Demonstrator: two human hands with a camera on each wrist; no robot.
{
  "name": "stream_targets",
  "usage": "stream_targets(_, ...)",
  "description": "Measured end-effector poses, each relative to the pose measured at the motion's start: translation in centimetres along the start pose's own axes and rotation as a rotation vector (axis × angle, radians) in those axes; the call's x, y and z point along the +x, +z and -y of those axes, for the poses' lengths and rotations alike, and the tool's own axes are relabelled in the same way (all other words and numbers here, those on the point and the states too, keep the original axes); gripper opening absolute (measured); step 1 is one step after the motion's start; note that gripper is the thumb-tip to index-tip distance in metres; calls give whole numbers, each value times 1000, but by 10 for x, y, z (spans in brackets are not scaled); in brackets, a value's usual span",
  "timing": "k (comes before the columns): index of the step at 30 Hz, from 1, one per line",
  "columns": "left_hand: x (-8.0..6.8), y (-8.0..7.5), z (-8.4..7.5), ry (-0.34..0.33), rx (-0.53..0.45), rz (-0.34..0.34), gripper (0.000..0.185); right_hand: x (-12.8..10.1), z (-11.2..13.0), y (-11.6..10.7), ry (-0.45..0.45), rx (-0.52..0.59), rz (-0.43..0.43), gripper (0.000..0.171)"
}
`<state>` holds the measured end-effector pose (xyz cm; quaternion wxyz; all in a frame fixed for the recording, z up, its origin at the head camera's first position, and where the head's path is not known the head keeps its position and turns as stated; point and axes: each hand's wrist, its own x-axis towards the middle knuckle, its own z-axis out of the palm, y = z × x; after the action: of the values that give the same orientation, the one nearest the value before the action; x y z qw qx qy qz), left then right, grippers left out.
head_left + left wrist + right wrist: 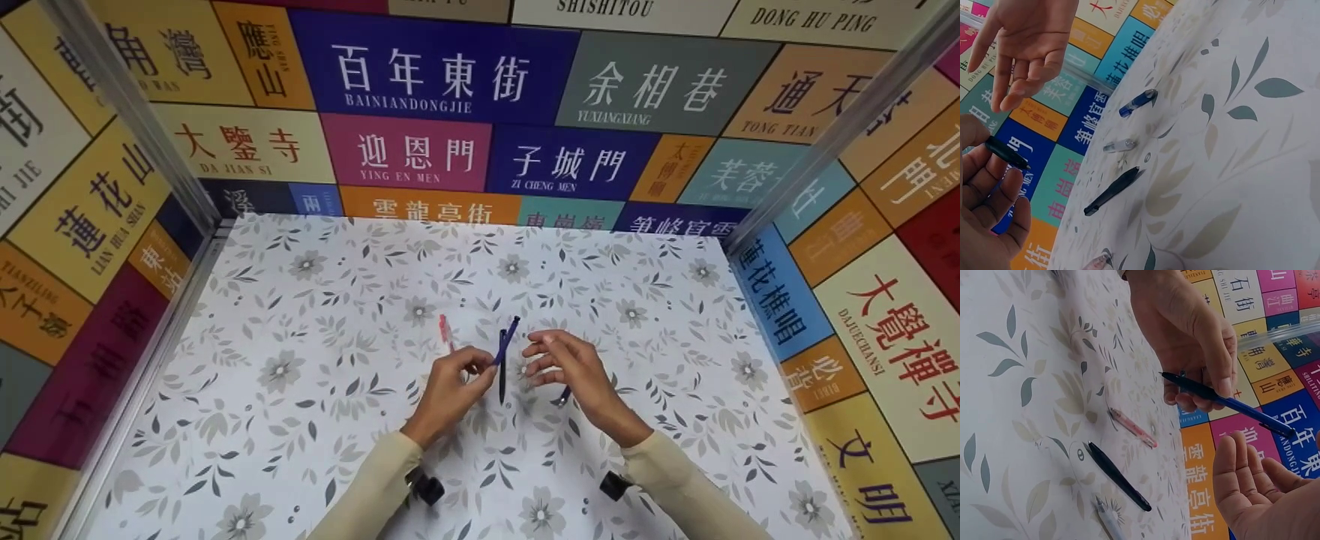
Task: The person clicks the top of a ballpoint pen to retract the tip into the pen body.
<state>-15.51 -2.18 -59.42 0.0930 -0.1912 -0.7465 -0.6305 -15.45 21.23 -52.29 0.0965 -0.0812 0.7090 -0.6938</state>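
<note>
**A:** Two hands over the flowered counter [315, 315]: which one has the blue pen [508, 337]?

**B:** The left hand [450, 390]. It pinches the blue pen near one end between thumb and curled fingers, the barrel lifted off the counter. In the right wrist view the blue pen [1224, 402] runs on a slant, its far end reaching out above the open palm of the other hand.

**A:** And the right hand [570, 367]?

**B:** Spread and holding nothing, fingers loosely straight, palm turned toward the pen. It hovers just beside the free end, apart from it, so it is the nearer hand to that end while the left keeps the grip.

**A:** What lies beneath them?

**B:** A black pen [502, 375] lies flat on the counter between the two hands, its long axis running roughly away from the person. The left wrist view shows the black pen [1112, 191] alone on the leaf print, untouched.

**A:** Anything else within reach?

**B:** A pink pen [445, 332] lies just beyond the left hand, and a clear pen part [1120, 146] and a short blue pen part [1137, 102] lie past the black pen, nearer the right hand. Walls of coloured street-name signs [435, 71] close in the counter on three sides.
</note>
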Motion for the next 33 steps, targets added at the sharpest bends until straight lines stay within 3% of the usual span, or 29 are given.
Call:
stream_targets(12, 1, 8, -3, 35, 21, 33, 8, -1, 5, 6, 16, 57, 10, 45)
stream_targets(20, 1, 11, -6, 5, 8, 43, 8, 1, 6, 8, 17, 72, 17, 44)
stream_targets(33, 0, 17, -11, 26, -12, 60, 5, 7, 7, 12, 27, 128, 34, 42)
